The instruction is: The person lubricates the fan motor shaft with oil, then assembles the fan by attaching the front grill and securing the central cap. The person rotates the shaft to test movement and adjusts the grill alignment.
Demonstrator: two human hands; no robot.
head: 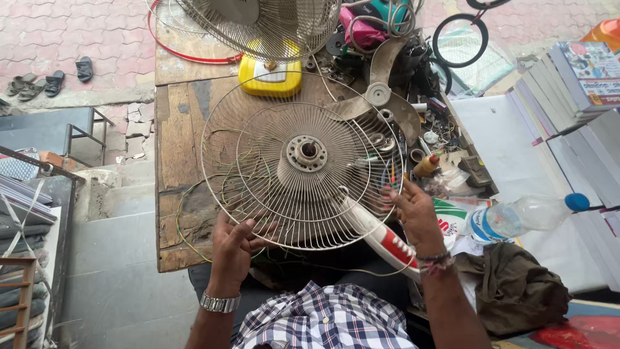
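Hands on a round wire fan guard point(303, 158), lying flat over a worn wooden workbench point(175, 136). Left hand point(232, 249) curled round the lower-left rim, fingers closed on the wire. Right hand point(413, 216) gripping the right rim, fingers hooked through the spokes near some coloured wires point(391, 176). Silver watch point(219, 302) on the left wrist, thread bracelets point(436, 264) on the right. White-and-red fan base point(381, 236) poking out under the guard. Behind it, a second fan cage point(265, 26) sitting on a yellow box point(270, 79), plus a loose fan blade point(381, 90). Off to the right, a plastic bottle point(523, 216) with a blue cap, an olive rag point(513, 287), and stacked books point(568, 84). Sandals point(45, 79) out on the brick paving.
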